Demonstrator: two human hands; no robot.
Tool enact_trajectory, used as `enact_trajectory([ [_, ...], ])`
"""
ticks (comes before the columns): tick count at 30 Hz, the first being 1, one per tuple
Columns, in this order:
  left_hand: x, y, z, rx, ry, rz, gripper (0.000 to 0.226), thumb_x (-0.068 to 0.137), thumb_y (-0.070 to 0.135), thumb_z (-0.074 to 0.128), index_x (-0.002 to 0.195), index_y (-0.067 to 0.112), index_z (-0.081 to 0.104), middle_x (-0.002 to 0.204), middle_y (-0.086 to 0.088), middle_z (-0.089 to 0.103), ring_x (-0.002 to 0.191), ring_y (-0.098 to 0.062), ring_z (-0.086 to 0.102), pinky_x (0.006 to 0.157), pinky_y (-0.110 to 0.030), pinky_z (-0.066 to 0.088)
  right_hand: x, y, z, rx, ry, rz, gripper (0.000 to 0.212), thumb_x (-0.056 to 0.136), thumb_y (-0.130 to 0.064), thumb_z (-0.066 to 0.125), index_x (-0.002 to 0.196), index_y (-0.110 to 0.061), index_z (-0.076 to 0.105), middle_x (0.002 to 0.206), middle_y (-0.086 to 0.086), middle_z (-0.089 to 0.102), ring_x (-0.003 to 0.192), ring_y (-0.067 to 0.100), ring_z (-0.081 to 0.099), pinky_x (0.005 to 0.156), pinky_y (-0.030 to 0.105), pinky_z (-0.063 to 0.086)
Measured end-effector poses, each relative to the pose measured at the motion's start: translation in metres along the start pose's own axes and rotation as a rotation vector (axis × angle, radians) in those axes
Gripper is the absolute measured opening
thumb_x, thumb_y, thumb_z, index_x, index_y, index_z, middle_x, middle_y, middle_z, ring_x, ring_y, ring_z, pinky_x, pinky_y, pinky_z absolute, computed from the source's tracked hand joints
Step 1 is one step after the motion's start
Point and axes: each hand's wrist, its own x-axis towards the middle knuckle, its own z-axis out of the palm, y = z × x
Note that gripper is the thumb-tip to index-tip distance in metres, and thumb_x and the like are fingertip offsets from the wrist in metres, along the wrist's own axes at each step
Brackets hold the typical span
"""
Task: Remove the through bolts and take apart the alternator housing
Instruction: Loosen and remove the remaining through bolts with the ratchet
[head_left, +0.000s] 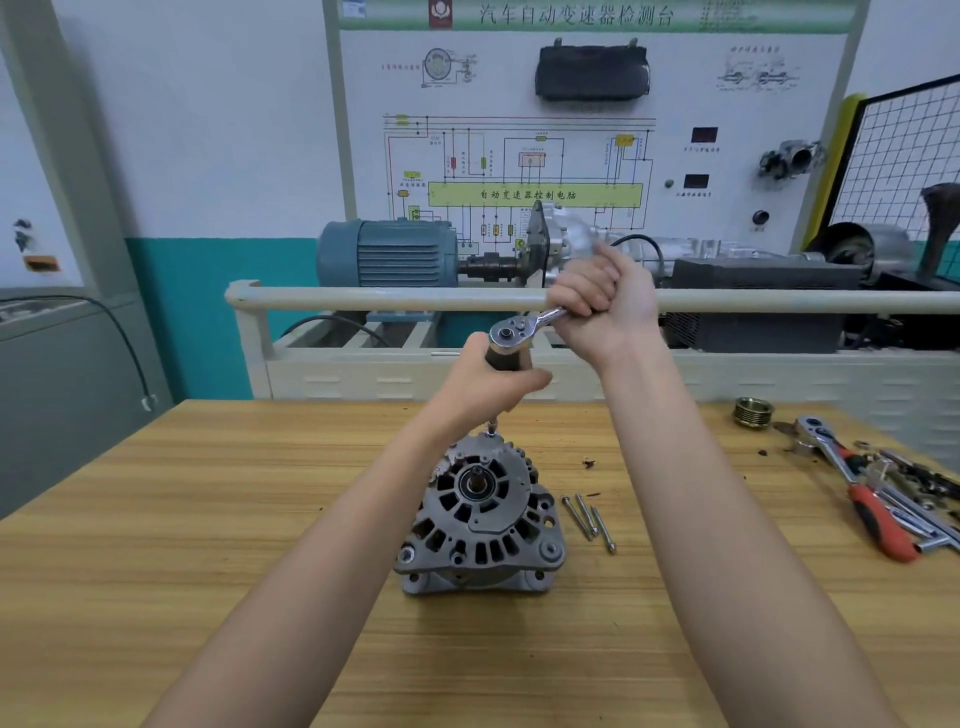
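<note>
A grey alternator (480, 514) stands on the wooden table (208, 519), shaft end up. A chrome ratchet (519, 330) is held above it. My right hand (605, 306) grips its handle. My left hand (493, 387) is wrapped around the dark socket under the ratchet head. A thin extension runs down from that hand to a bolt (491, 428) at the far rim of the housing. Three long through bolts (589, 519) lie loose on the table just right of the alternator.
A pulley (753, 412) sits at the back right of the table. A second ratchet with a red handle (852, 483) lies among several loose tools at the right edge. Behind the table stand a beige rail (389, 300) and a training bench with a blue motor (387, 253).
</note>
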Motion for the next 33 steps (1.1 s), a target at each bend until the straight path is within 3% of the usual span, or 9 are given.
enact_trajectory([
  [2, 0.000, 0.003, 0.000, 0.026, -0.097, -0.011, 0.031, 0.069, 0.018, 0.067, 0.047, 0.008, 0.047, 0.043, -0.008, 0.041, 0.043, -0.019, 0.035, 0.049, -0.032, 0.034, 0.011, -0.004, 0.001, -0.047, -0.043, 0.132, 0.057, 0.101, -0.021, 0.036, 0.043, -0.016, 0.033, 0.034, -0.007, 0.025, 0.025, 0.007, 0.024, 0.034, 0.017, 0.013],
  [6, -0.002, 0.001, 0.006, -0.026, -0.034, 0.010, 0.035, 0.076, 0.004, 0.066, 0.051, 0.003, 0.042, 0.051, -0.007, 0.035, 0.047, -0.018, 0.028, 0.052, -0.030, 0.027, 0.010, -0.006, -0.004, 0.010, -0.058, 0.136, 0.056, 0.100, -0.021, 0.036, 0.045, -0.017, 0.032, 0.034, -0.007, 0.026, 0.025, 0.007, 0.024, 0.032, 0.018, 0.014],
  [9, -0.002, -0.001, 0.011, -0.030, 0.063, 0.023, 0.035, 0.078, -0.010, 0.060, 0.053, 0.006, 0.042, 0.050, -0.003, 0.034, 0.045, -0.015, 0.027, 0.048, -0.025, 0.026, -0.007, -0.001, -0.012, 0.101, -0.007, -0.032, 0.056, 0.100, -0.020, 0.037, 0.044, -0.018, 0.031, 0.035, -0.007, 0.024, 0.026, 0.007, 0.021, 0.029, 0.019, 0.016],
  [15, 0.009, 0.003, 0.018, -0.129, 0.302, -0.070, 0.042, 0.075, -0.010, 0.058, 0.051, 0.018, 0.037, 0.049, 0.002, 0.035, 0.052, -0.017, 0.031, 0.053, -0.030, 0.028, -0.038, 0.031, -0.017, 0.087, 0.076, -0.511, 0.058, 0.101, -0.018, 0.033, 0.043, -0.020, 0.032, 0.039, -0.006, 0.021, 0.034, 0.010, 0.020, 0.036, 0.022, 0.023],
  [17, 0.007, 0.002, 0.011, -0.076, 0.226, -0.063, 0.045, 0.074, -0.007, 0.063, 0.045, 0.019, 0.040, 0.043, 0.003, 0.039, 0.046, -0.017, 0.034, 0.053, -0.029, 0.031, -0.034, 0.026, -0.013, 0.070, 0.067, -0.459, 0.058, 0.100, -0.018, 0.033, 0.042, -0.020, 0.032, 0.038, -0.006, 0.021, 0.032, 0.009, 0.019, 0.035, 0.021, 0.021],
  [21, 0.002, 0.006, -0.004, 0.032, 0.021, 0.007, 0.036, 0.071, 0.009, 0.072, 0.043, 0.020, 0.051, 0.045, -0.005, 0.052, 0.044, -0.015, 0.044, 0.052, -0.023, 0.039, -0.007, 0.003, -0.004, 0.049, 0.021, -0.121, 0.060, 0.101, -0.019, 0.034, 0.041, -0.018, 0.031, 0.035, -0.007, 0.022, 0.027, 0.008, 0.020, 0.032, 0.019, 0.016],
  [26, 0.007, 0.005, 0.005, -0.033, 0.024, 0.002, 0.042, 0.078, 0.001, 0.069, 0.047, 0.013, 0.043, 0.044, -0.003, 0.039, 0.044, -0.017, 0.033, 0.050, -0.026, 0.030, 0.013, -0.009, -0.001, 0.024, -0.012, 0.086, 0.059, 0.101, -0.018, 0.033, 0.042, -0.016, 0.031, 0.034, -0.006, 0.025, 0.025, 0.008, 0.023, 0.035, 0.017, 0.013],
  [30, 0.012, 0.002, 0.012, -0.058, 0.175, -0.014, 0.043, 0.078, -0.007, 0.060, 0.047, 0.012, 0.037, 0.047, -0.003, 0.035, 0.045, -0.018, 0.029, 0.054, -0.031, 0.027, -0.006, 0.002, -0.008, 0.127, 0.057, -0.142, 0.054, 0.099, -0.019, 0.036, 0.045, -0.018, 0.030, 0.036, -0.007, 0.023, 0.027, 0.007, 0.020, 0.032, 0.018, 0.015],
  [33, 0.012, 0.003, 0.019, -0.076, 0.347, -0.027, 0.045, 0.074, -0.009, 0.058, 0.047, 0.016, 0.033, 0.043, 0.007, 0.032, 0.042, -0.009, 0.025, 0.047, -0.024, 0.026, -0.029, 0.021, -0.013, 0.120, 0.088, -0.406, 0.054, 0.100, -0.017, 0.034, 0.046, -0.019, 0.030, 0.039, -0.006, 0.021, 0.031, 0.009, 0.019, 0.034, 0.020, 0.020],
])
